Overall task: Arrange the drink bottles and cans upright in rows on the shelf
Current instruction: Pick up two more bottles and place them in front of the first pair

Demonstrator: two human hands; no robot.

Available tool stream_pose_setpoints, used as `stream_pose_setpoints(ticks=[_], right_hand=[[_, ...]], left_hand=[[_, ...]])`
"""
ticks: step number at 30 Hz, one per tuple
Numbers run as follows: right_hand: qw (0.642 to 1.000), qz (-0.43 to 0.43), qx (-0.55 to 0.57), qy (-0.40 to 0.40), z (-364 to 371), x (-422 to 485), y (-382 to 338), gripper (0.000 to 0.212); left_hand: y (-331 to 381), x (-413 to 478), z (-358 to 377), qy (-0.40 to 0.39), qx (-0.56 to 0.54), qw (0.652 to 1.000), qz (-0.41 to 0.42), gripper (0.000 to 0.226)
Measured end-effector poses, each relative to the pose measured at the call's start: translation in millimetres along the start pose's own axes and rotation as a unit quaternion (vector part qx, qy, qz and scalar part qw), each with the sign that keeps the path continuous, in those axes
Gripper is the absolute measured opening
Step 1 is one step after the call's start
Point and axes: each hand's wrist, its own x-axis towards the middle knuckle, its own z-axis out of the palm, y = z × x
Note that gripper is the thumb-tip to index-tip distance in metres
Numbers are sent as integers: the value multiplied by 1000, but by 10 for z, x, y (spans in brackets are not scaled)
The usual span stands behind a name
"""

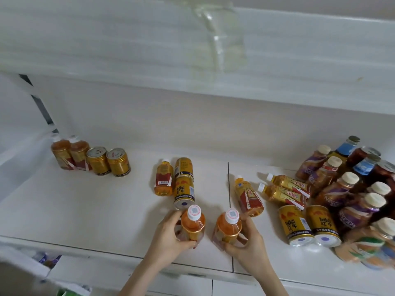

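- The left hand (pixel 168 233) wraps an orange bottle (pixel 193 224) low in the centre of the frame, fingers curled round its left side, thumb across the front near the base.
- The right hand (pixel 248 238) clasps a second orange bottle (pixel 228 228) just to the right, fingers behind it, thumb on the lower front.
- Both bottles stand upright on the white shelf (pixel 96 210), white caps up, long axes vertical, close together but apart.
- Both forearms rise from the bottom edge and angle inward toward the bottles.
- Just above the left bottle a gold can (pixel 184 192) lies on its side, base toward the camera, almost touching the left fingers; another can (pixel 183 166) lies end to end behind it, and a tea bottle (pixel 163 180) lies beside them, cap away.
- Right of the seam in the shelf, a bottle (pixel 249 196) lies with its cap toward the upper left, close to the right hand.
- Further right, two bottles (pixel 284 189) lie caps left, two cans (pixel 310 226) lie bases forward, and a crowd of purple-labelled bottles (pixel 342 193) fills the right edge.
- At the upper left, two bottles (pixel 69 153) and two cans (pixel 109 161) stand upright in a row.
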Motion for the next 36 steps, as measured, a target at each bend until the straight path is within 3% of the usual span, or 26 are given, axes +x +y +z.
stream_pose_setpoints(ticks=[15,36], right_hand=[[994,1,43,102,1626,-378,-857,65],[998,-5,61,28,3719,225,-1502,62]], left_hand=[[-632,-193,-1739,-17,-1,1000,24,72],[-1656,150,-3680,3,33,999,-8,77]])
